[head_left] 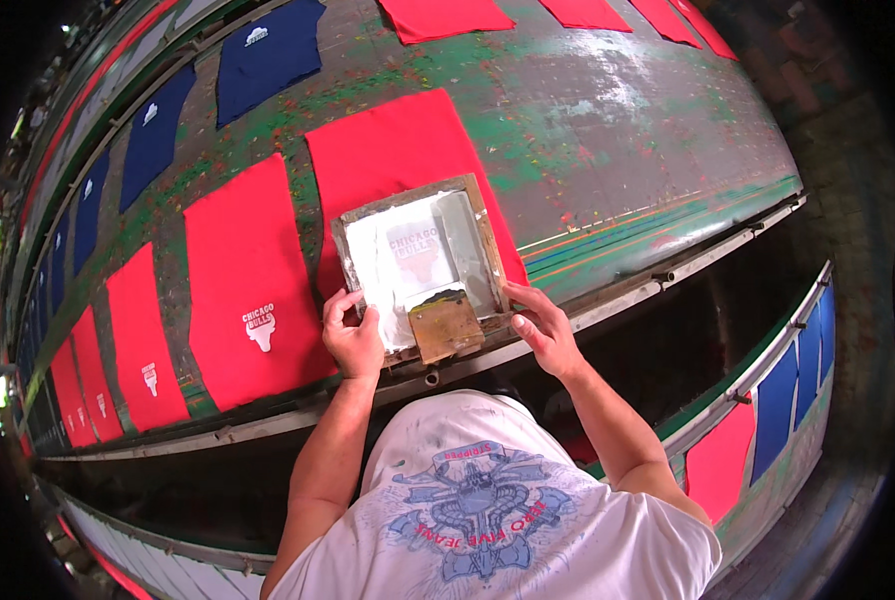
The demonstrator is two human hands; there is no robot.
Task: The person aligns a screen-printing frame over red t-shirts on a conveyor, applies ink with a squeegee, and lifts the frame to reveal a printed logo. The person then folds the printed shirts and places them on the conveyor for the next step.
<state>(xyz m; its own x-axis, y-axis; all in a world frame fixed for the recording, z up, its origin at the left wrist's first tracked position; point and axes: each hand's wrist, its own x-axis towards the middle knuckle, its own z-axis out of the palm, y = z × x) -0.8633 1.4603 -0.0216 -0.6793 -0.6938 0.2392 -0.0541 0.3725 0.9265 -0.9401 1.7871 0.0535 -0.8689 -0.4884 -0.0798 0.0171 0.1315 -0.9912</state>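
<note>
A wooden screen-printing frame (408, 197) with pale mesh (376, 260) lies over the near part of a red fabric piece (383, 140). A design shows in the middle of the mesh. My left hand (354, 338) grips the frame's left side near its lower corner, fingers curled. On the opposite side, my right hand (548, 330) holds the lower right edge between thumb and fingers. A brown squeegee (448, 330) with dark ink along its upper edge rests at the near end of the frame, between my hands. Just left lies a red piece (238, 230) with a white print.
More printed red pieces (146, 340) run off to the left along the long, paint-stained table (588, 130). Dark blue pieces (268, 60) line its far side. A metal rail (628, 310) edges the near side. Behind me on the right, another table holds red and blue pieces (776, 410).
</note>
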